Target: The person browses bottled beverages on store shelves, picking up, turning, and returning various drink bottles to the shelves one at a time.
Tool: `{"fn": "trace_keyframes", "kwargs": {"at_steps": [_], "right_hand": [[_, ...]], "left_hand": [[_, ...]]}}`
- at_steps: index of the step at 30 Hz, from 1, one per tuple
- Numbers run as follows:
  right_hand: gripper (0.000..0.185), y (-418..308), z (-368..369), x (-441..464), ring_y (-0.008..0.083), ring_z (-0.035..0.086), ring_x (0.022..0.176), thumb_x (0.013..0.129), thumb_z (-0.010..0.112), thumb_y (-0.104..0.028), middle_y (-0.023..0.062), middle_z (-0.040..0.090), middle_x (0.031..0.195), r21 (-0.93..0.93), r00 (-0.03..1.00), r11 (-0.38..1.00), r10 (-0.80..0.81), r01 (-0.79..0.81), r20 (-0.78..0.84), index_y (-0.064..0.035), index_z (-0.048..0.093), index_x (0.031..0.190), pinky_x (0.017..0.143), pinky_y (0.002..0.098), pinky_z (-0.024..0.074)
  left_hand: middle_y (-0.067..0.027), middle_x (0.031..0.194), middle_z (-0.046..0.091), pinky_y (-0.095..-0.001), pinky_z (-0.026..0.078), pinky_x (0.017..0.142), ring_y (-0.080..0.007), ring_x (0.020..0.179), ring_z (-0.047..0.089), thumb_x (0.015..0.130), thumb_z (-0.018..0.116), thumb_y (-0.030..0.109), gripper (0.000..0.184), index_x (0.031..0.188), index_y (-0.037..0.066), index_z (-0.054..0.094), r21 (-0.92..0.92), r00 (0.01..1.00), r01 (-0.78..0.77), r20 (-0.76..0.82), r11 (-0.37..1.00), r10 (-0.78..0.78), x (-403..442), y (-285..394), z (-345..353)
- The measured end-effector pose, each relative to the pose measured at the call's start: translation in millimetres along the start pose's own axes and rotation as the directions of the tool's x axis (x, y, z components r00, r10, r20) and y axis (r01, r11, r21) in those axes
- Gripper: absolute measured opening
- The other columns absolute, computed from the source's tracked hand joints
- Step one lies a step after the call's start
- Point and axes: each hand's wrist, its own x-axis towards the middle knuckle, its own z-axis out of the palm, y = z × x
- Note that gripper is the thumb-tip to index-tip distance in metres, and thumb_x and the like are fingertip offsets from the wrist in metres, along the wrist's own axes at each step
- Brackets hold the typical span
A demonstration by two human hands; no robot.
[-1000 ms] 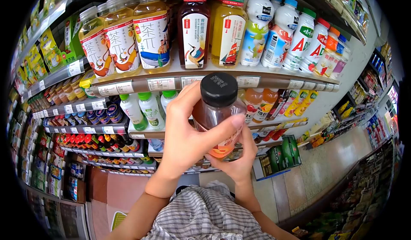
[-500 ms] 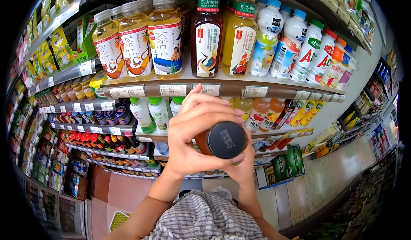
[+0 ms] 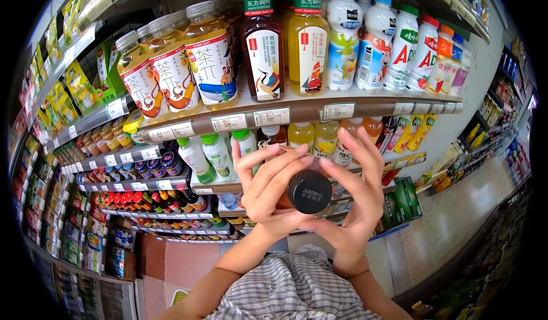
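A bottle with a black cap (image 3: 309, 192) is tipped so that its cap faces me, with printed characters on the cap's top. My left hand (image 3: 269, 191) wraps round the bottle's left side, its fingers curled over the body. On the other side my right hand (image 3: 357, 197) has its fingers spread and curved around the bottle, the thumb near the cap's lower edge. Most of the bottle's body is hidden behind the cap and fingers. Behind the hands is a shelf edge (image 3: 297, 114) with price tags.
Tea bottles (image 3: 211, 63), a dark bottle (image 3: 262, 46) and white yogurt-drink bottles (image 3: 371, 46) line the upper shelf. Green-capped bottles (image 3: 217, 155) stand on the shelf below. Jars and packets fill the shelves at left; green boxes (image 3: 402, 203) rest on the floor at right.
The bottle has tilted from nearly upright until its cap faces the camera, and moved slightly right. My right hand has come out from behind it and its fingers have spread.
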Motion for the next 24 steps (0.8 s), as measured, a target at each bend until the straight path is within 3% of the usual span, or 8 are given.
{"fn": "trace_keyframes", "kwargs": {"at_steps": [5,12,24], "right_hand": [[0.049,1.2,8.7,0.4,0.0393,0.035,0.132,0.064,0.081,-0.032,0.0105,0.054,0.134,-0.002,1.000,1.000,-0.031,0.031,0.000,-0.0167,0.072,0.109,0.106,0.0511,0.0286],[0.050,-1.9,12.3,-0.2,0.0397,0.037,0.130,0.062,0.083,-0.031,0.0077,0.058,0.129,0.046,0.999,0.998,-0.041,0.042,-0.028,-0.0171,0.072,0.108,0.104,0.0512,0.0324],[0.049,-3.7,11.3,-3.6,0.0385,0.038,0.129,0.063,0.083,-0.034,0.0074,0.060,0.125,0.061,0.995,0.995,-0.075,0.079,-0.058,-0.0159,0.073,0.108,0.104,0.0538,0.0332]], "left_hand": [[-0.0072,0.100,0.071,-0.0531,0.012,0.114,-0.0275,0.111,0.053,0.082,0.047,0.071,0.074,0.094,0.003,0.073,0.006,0.999,0.010,-0.048,1.000,-0.010,-6.7,-0.9,2.2],[-0.0073,0.101,0.071,-0.0522,0.010,0.115,-0.0283,0.113,0.052,0.082,0.046,0.072,0.074,0.094,0.003,0.072,-0.013,0.997,0.026,-0.068,1.000,-0.026,-11.4,-1.3,1.8],[-0.0040,0.103,0.071,-0.0524,0.007,0.115,-0.0277,0.115,0.052,0.078,0.061,0.063,0.060,0.093,0.006,0.073,-0.003,0.999,0.017,-0.050,1.000,-0.017,-10.7,4.8,-4.4]]}}
